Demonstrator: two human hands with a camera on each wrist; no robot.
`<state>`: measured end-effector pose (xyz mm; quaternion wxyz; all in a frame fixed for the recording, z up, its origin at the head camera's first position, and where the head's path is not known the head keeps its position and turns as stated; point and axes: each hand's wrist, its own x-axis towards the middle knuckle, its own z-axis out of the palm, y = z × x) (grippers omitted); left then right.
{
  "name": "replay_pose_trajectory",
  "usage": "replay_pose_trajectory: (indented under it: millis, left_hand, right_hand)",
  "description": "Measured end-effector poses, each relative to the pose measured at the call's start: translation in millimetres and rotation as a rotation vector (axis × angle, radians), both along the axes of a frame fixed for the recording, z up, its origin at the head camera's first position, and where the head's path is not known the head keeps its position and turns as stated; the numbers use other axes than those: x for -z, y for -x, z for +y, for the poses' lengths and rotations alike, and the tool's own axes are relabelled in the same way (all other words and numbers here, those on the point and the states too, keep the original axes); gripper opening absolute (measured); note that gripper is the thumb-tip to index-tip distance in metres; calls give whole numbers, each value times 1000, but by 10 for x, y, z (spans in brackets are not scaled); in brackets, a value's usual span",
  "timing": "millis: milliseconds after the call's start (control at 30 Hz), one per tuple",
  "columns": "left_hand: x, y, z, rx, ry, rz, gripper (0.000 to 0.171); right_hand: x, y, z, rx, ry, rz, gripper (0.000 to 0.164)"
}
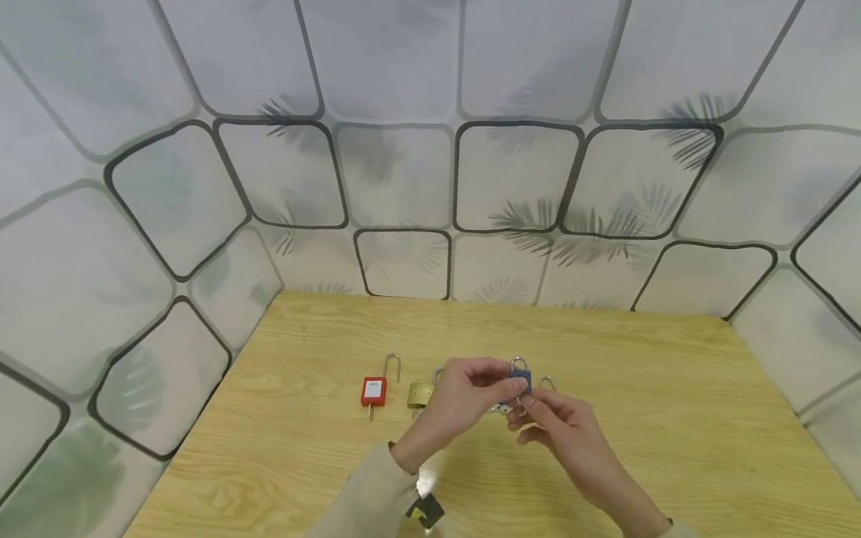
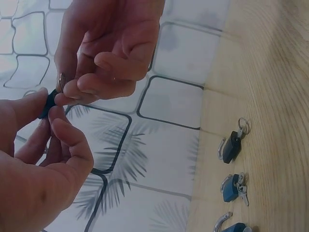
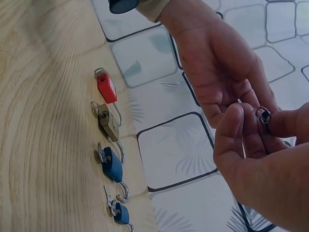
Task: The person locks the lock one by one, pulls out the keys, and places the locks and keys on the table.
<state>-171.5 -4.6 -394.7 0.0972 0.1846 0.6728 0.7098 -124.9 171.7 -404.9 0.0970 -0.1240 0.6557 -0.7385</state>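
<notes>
Within left hand (image 1: 464, 392), pinched: blue padlock (image 1: 519, 373) | right hand (image 1: 572, 433) just below, pinching key ring (image 3: 263, 115)

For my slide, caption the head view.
Left hand grips blue padlock, right hand at its base, over a wooden table with an open red padlock.

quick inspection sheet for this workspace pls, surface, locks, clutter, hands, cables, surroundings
Surface: yellowish wood-grain table, bearing a row of padlocks.
Job's things: small blue metal-shackled padlock, held up; lying in the row: red block-shaped padlock (open), brass-coloured padlock, larger blue padlock, smaller blue padlock, dark padlock.
Clutter: black object with yellow patch, purpose unclear.
Grippers: left hand pinches the held padlock; right hand has its fingers at a silver ring beneath.
Cables: nothing seen.
Surroundings: pale walls with rounded-square outlines, leaf prints.
</notes>
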Motion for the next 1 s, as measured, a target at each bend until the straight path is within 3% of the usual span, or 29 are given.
replay_pose_trajectory:
  millis: [600,800,1000]
  left_hand:
    - [-2,17,-1,50,-49,1,19]
    - [19,17,-2,68,-54,-7,19]
    - [24,14,0,61,-62,-12,20]
  right_hand:
    - [-7,-8,7,-147,255,-75,25]
    - [-16,-17,18,-203,336,-140,30]
    - [-7,-16,10,-192,328,-153,28]
